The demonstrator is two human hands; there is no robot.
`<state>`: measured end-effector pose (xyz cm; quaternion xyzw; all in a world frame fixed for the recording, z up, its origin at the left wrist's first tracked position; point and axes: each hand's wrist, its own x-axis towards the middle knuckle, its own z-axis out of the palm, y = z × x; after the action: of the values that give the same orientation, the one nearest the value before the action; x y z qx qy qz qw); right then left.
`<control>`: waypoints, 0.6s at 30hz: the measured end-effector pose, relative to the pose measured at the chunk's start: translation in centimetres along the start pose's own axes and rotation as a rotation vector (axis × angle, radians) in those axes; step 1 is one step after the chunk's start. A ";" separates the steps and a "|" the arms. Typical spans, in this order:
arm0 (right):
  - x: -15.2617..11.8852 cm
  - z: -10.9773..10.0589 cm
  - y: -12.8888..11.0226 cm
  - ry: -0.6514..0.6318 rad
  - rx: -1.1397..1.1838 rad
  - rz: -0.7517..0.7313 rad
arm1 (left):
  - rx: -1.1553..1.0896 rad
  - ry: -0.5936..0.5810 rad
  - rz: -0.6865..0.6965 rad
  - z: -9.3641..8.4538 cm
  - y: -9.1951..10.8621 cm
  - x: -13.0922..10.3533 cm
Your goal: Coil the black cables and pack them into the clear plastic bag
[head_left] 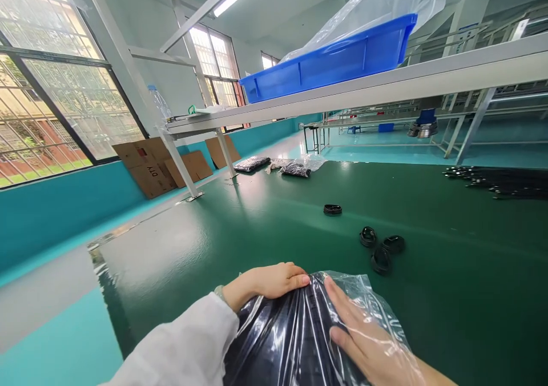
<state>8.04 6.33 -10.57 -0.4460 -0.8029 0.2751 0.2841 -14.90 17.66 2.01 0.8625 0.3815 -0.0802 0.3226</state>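
A clear plastic bag (pixel 295 340) filled with something black lies close in front of me on the dark green tabletop. Folds in its film run toward my left hand (pixel 274 280), whose fingers are curled closed over the bag's far edge. My right hand (pixel 363 334) reaches in from the lower right with its fingers stretched out along the bag. Clear film covers part of that hand, so it seems to be inside the bag. Beyond the bag, to the right, several coiled black cables (pixel 381 259) lie on the green surface.
A bundle of long black cables (pixel 500 181) lies at the far right. Bagged dark packs (pixel 295 169) sit at the back. Overhead, a white shelf (pixel 351 92) carries a blue tray (pixel 329 60). Flattened cardboard (pixel 148 169) leans against the left wall.
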 end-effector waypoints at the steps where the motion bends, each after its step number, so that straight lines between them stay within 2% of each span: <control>1: -0.1 0.2 -0.4 0.004 -0.019 -0.011 | -0.016 -0.003 0.012 0.2 -0.4 -0.1; 6: -0.9 1.9 0.0 0.021 -0.171 -0.155 | -0.060 0.020 0.010 1.1 -1.5 0.4; 10: -1.7 1.1 0.8 -0.066 -0.212 -0.129 | -0.056 -0.012 -0.018 0.7 -1.5 0.2; 14: -2.0 -1.2 -0.6 -0.152 -0.211 -0.104 | -0.009 0.030 -0.107 0.2 0.2 0.6; 18: -2.0 -2.9 -2.5 -0.243 -0.248 -0.274 | 0.026 0.080 -0.143 1.2 2.9 2.4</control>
<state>9.60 3.98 -7.30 -0.3278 -0.9121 0.1847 0.1629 -11.05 16.96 1.60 0.8397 0.4537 -0.0736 0.2892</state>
